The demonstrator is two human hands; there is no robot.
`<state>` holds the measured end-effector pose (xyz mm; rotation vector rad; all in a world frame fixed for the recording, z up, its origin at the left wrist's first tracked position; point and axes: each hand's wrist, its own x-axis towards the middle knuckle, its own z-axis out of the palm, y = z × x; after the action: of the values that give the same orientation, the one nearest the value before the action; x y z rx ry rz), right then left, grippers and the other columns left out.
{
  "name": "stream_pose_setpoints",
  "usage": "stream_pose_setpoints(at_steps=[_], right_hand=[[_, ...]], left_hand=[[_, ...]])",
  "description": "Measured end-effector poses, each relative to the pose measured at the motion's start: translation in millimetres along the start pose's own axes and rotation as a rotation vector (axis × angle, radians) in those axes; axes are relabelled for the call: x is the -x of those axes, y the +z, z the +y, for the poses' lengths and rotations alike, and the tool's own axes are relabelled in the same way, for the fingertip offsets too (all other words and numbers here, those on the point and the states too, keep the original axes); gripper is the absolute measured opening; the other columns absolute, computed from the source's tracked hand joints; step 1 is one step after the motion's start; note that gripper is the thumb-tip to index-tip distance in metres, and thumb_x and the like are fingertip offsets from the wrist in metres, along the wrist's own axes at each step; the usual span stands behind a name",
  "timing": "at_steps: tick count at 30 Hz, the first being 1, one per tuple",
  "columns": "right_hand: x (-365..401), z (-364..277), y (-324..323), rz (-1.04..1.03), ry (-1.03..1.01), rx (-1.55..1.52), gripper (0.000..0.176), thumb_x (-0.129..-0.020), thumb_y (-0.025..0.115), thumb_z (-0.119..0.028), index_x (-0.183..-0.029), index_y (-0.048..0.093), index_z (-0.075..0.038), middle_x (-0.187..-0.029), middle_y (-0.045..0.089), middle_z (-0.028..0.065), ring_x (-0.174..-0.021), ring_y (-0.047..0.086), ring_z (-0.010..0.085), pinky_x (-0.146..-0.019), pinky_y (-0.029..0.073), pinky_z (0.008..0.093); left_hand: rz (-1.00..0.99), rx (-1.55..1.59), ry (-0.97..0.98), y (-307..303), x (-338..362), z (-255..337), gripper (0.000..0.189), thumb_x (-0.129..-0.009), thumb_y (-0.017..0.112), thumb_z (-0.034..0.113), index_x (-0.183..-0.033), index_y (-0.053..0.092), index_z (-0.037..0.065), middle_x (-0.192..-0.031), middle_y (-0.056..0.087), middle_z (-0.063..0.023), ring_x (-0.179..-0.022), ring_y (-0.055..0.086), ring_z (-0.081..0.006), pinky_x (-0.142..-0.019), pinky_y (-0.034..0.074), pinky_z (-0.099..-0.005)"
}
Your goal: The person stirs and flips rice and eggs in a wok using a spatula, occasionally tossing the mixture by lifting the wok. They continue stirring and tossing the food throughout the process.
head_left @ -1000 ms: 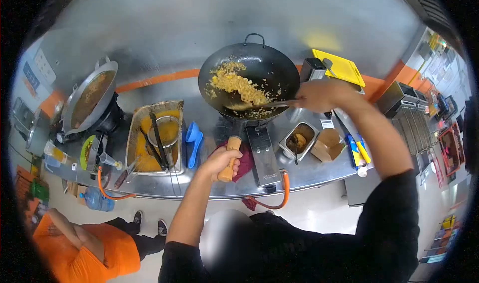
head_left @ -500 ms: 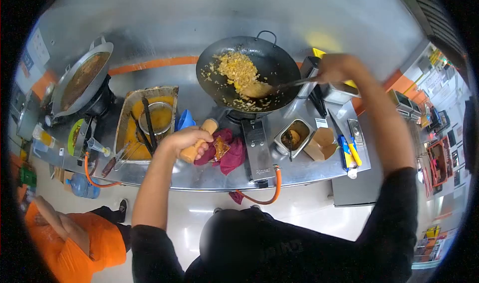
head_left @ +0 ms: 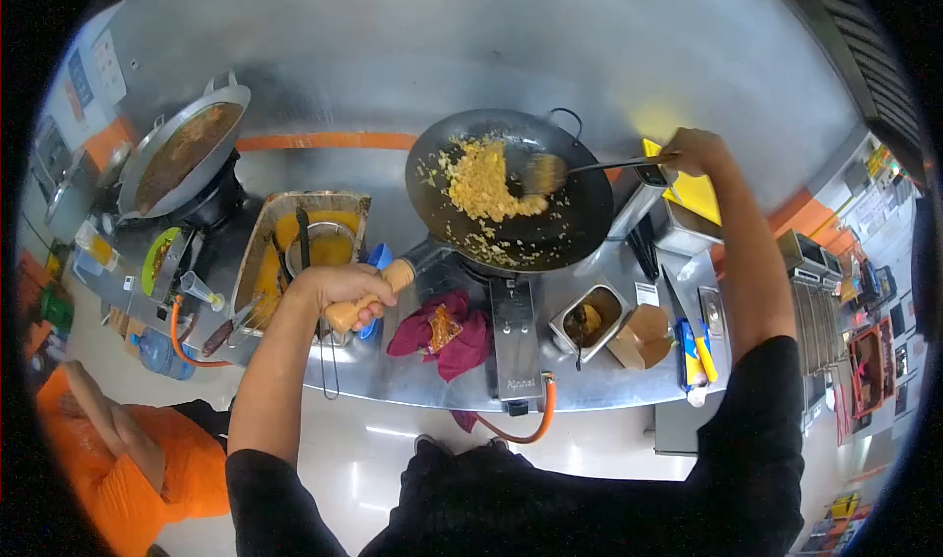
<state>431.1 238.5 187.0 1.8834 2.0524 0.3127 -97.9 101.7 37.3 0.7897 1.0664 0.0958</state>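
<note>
My left hand (head_left: 344, 290) is closed around the wooden handle (head_left: 400, 274) of a black wok (head_left: 575, 228), which sits tilted over a gas burner (head_left: 514, 331). Yellow fried rice (head_left: 481, 182) is heaped at the wok's left and centre, with loose grains scattered lower down. On the right, my right hand (head_left: 697, 151) grips the long handle of a wok spatula (head_left: 617, 164). Its head is blurred by motion inside the wok, just right of the rice. A dark red cloth (head_left: 467, 349) lies below the wok, near my left hand, with a small amber packet (head_left: 444, 329) on it.
Left stands a rectangular oily tray (head_left: 280, 208) with a strainer and tongs, and a second large wok (head_left: 162, 164). To the right are a metal container (head_left: 614, 302), a cardboard box (head_left: 643, 339) and a yellow-handled knife (head_left: 705, 359). A person in orange (head_left: 138, 469) stands at lower left.
The spatula head has moved up and right, away from the rice. The wok sits lower and further right in view, its handle now visible; my left hand has shifted left and down.
</note>
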Motion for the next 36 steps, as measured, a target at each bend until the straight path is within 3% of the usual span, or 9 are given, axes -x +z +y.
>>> stream_pose_setpoints(at_steps=[2, 4, 13, 16, 18, 23, 26, 31, 36], right_hand=[[-17, 4, 2, -0.045, -0.045, -0.039, 0.027, -0.075, 0.068, -0.038, -0.101, 0.072, -0.031, -0.098, 0.070, 0.0067, -0.091, 0.065, 0.0308, -0.080, 0.052, 0.0431], [-46, -11, 34, 0.227, -0.126, 0.000, 0.032, -0.077, 0.069, -0.025, -0.108, 0.070, -0.032, -0.094, 0.070, 0.0062, -0.088, 0.066, 0.0284, -0.077, 0.052, 0.0413], [-69, -36, 30, 0.276, -0.014, -0.034, 0.024, -0.081, 0.063, -0.030, -0.103, 0.070, -0.039, -0.094, 0.070, 0.0027, -0.087, 0.067, 0.0276, -0.075, 0.054, 0.0403], [-67, -47, 35, 0.485, -0.277, -0.159, 0.026, -0.082, 0.062, -0.026, -0.102, 0.070, -0.039, -0.091, 0.070, 0.0023, -0.085, 0.067, 0.0272, -0.074, 0.054, 0.0411], [-51, -35, 7, 0.210, -0.170, -0.094, 0.034, -0.077, 0.069, -0.021, -0.108, 0.069, -0.035, -0.096, 0.070, 0.0037, -0.088, 0.066, 0.0285, -0.074, 0.052, 0.0415], [-25, -71, 20, 0.244, -0.265, -0.274, 0.031, -0.081, 0.062, -0.020, -0.109, 0.068, -0.031, -0.089, 0.069, 0.0077, -0.088, 0.065, 0.0300, -0.074, 0.052, 0.0412], [44, -69, -38, 0.298, -0.373, -0.163, 0.028, -0.080, 0.060, -0.019, -0.106, 0.071, -0.024, -0.087, 0.070, 0.0116, -0.079, 0.066, 0.0295, -0.071, 0.051, 0.0411], [138, -68, -103, -0.148, -0.386, -0.182, 0.025, -0.084, 0.058, -0.027, -0.098, 0.072, -0.012, -0.068, 0.064, 0.0114, -0.059, 0.053, 0.0263, -0.060, 0.043, 0.0390], [112, -146, -39, -0.126, -0.319, -0.245, 0.029, -0.088, 0.050, -0.026, -0.084, 0.068, -0.004, -0.074, 0.065, 0.0174, -0.071, 0.064, 0.0322, -0.069, 0.049, 0.0435]], left_hand=[[-0.014, -0.040, -0.017, -6, -2, 2, 0.017, -0.081, 0.063, 0.012, -0.086, 0.048, 0.006, -0.063, 0.050, -0.0019, -0.047, 0.048, -0.0090, -0.043, 0.043, -0.0268], [0.005, -0.063, -0.024, -5, 5, 6, 0.017, -0.080, 0.063, 0.013, -0.084, 0.048, 0.007, -0.062, 0.049, -0.0002, -0.046, 0.046, -0.0083, -0.041, 0.040, -0.0249], [0.080, -0.090, -0.065, -3, 11, 13, 0.015, -0.079, 0.063, 0.014, -0.086, 0.050, 0.009, -0.061, 0.047, 0.0019, -0.045, 0.043, -0.0066, -0.040, 0.036, -0.0220], [0.049, -0.098, -0.061, 0, 10, 16, 0.016, -0.080, 0.063, 0.015, -0.087, 0.051, 0.008, -0.061, 0.046, 0.0022, -0.045, 0.042, -0.0059, -0.039, 0.036, -0.0218], [0.085, -0.068, -0.047, 0, 10, 13, 0.017, -0.081, 0.064, 0.015, -0.087, 0.050, 0.008, -0.061, 0.046, 0.0021, -0.045, 0.042, -0.0063, -0.039, 0.036, -0.0221], [0.012, 0.036, 0.026, 20, -19, -12, 0.019, -0.082, 0.066, 0.016, -0.089, 0.050, 0.008, -0.064, 0.051, -0.0008, -0.050, 0.050, -0.0108, -0.044, 0.044, -0.0272], [0.053, 0.080, 0.125, 67, -42, -36, 0.018, -0.084, 0.065, 0.016, -0.090, 0.050, 0.007, -0.065, 0.052, -0.0012, -0.052, 0.051, -0.0118, -0.046, 0.045, -0.0279], [0.131, 0.256, 0.290, 133, -85, -62, 0.014, -0.086, 0.062, 0.017, -0.087, 0.054, 0.006, -0.068, 0.054, -0.0021, -0.054, 0.054, -0.0133, -0.050, 0.051, -0.0311], [0.126, 0.220, 0.327, 149, -100, -68, 0.013, -0.086, 0.061, 0.016, -0.087, 0.052, 0.006, -0.069, 0.055, -0.0026, -0.056, 0.056, -0.0128, -0.048, 0.052, -0.0303]])
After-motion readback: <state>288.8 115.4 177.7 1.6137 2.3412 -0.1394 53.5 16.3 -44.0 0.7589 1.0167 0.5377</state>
